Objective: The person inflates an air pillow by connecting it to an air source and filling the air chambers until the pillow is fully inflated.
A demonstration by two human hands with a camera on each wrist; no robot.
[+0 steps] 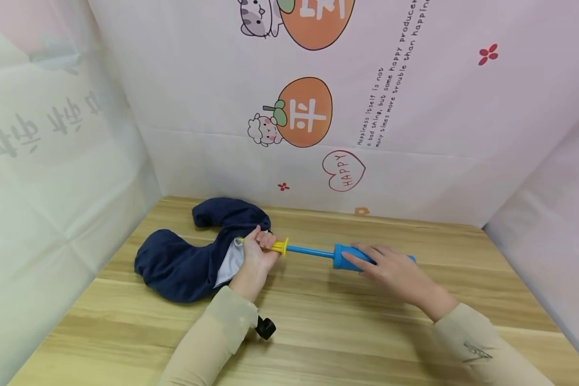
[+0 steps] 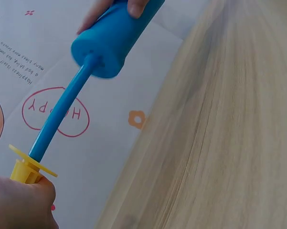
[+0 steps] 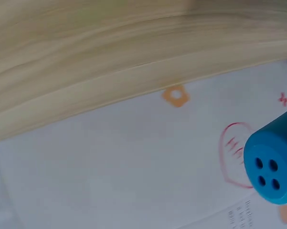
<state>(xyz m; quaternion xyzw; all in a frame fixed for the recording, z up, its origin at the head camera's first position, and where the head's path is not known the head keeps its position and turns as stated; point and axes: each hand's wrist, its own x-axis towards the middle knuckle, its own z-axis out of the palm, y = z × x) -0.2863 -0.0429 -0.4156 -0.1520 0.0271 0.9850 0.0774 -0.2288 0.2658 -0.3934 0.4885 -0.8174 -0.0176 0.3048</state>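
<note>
A blue hand air pump [image 1: 349, 256] spans the space between both hands, its thin blue rod [image 1: 311, 251] drawn out of the barrel. My left hand [image 1: 262, 252] grips the yellow end piece [image 1: 281, 246] of the pump, beside a navy U-shaped neck pillow [image 1: 183, 265] with a pale grey patch [image 1: 230, 264]. Fingers hide where the yellow tip meets the pillow. My right hand [image 1: 391, 271] holds the pump's barrel from above. In the right wrist view, the barrel's end [image 3: 267, 174] shows several round holes.
All of this is on a wood-grain table [image 1: 328, 332]. A printed cloth wall [image 1: 415, 177] rises behind it, with more cloth on the left and right sides. A small black object [image 1: 265, 328] shows beside the left cuff.
</note>
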